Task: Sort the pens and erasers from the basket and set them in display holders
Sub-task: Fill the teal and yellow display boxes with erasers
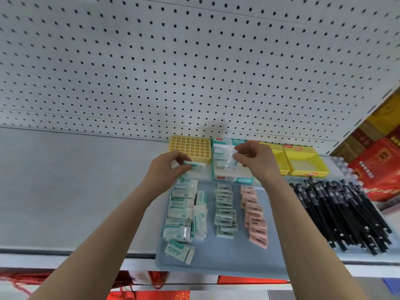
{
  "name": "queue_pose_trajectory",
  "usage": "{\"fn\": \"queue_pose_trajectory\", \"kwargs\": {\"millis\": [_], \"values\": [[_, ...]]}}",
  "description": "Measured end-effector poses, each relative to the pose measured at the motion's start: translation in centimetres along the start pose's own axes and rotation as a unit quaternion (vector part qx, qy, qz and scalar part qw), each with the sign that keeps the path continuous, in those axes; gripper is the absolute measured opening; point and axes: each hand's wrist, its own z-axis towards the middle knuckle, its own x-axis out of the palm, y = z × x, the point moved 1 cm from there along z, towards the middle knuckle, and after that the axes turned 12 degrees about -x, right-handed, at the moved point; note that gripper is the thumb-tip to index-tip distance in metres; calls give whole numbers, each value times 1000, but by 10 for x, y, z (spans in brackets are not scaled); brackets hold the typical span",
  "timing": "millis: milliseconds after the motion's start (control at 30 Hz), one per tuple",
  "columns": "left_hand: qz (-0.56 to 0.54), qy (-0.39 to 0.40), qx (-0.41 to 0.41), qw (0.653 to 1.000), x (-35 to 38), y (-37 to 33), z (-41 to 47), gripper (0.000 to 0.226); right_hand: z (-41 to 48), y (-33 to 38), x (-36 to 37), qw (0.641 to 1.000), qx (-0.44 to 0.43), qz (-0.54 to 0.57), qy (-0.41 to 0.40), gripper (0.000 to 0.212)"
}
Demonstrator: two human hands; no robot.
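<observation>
1. Left hand (171, 167): grip closed in a pinch on a teal-and-white eraser (194, 165), held above the shelf (75, 191).
2. Right hand (253, 156): a second wrapped eraser (231, 161) is pinched between fingers and thumb over the teal display box (232, 179).
3. Blue tray (227, 256): teal erasers (184, 213), grey erasers (225, 211) and pink erasers (255, 215) are laid in three columns.
4. Black pens (346, 213): heaped on the shelf, right of the tray.
5. Yellow grid holder (191, 148): set beside the teal display box, at the pegboard (194, 61).
</observation>
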Motion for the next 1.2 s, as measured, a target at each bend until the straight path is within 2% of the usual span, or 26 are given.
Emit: {"fn": "queue_pose_trajectory", "kwargs": {"millis": [33, 100, 167, 233, 300, 367, 500, 600, 733, 800, 933, 1033, 1100, 1200], "values": [[-9, -8, -6, 1000, 1, -1, 3, 6, 5, -4, -5, 998, -19, -62, 6, 13], [-23, -14, -14, 1000, 4, -3, 9, 7, 15, -9, -3, 988, -42, -130, 73, 14], [-29, -11, -22, 999, 8, -6, 12, 7, 19, -14, 10, 974, -49, -149, 164, 21], [-34, -7, -27, 999, 11, -7, 16, 8, 18, -22, 23, 966, -42, -148, 209, 33], [-36, -3, -32, 999, 14, -8, 18, 9, 17, -31, 28, 969, -29, -152, 194, 36], [-38, 0, -33, 999, 15, -9, 19, 9, 16, -36, 28, 961, -31, -209, 181, 29], [-37, 8, -36, 999, 20, -11, 21, 8, 22, -32, 27, 939, -18, -269, 212, 23], [-41, 11, -41, 998, 23, -12, 22, 9, 26, -28, 29, 929, -19, -292, 228, 27], [-44, 15, -44, 998, 26, -12, 23, 8, 24, -34, 30, 938, -2, -299, 176, 45], [-45, 16, -44, 998, 27, -11, 24, 8, 25, -37, 33, 946, 20, -277, 166, 46], [-58, 19, -47, 997, 29, -10, 25, 7, 24, -40, 34, 958, 30, -246, 143, 35], [-66, 20, -47, 997, 31, -13, 25, 9, 17, -36, 30, 971, 1, -224, 82, 18], [-67, 25, -45, 996, 35, -15, 26, 11, 11, -26, 25, 990, -3, -129, 50, 11], [-72, 45, -41, 996, 42, -20, 26, 13, 1, -9, 23, 990, 33, 85, 105, 11]]}}
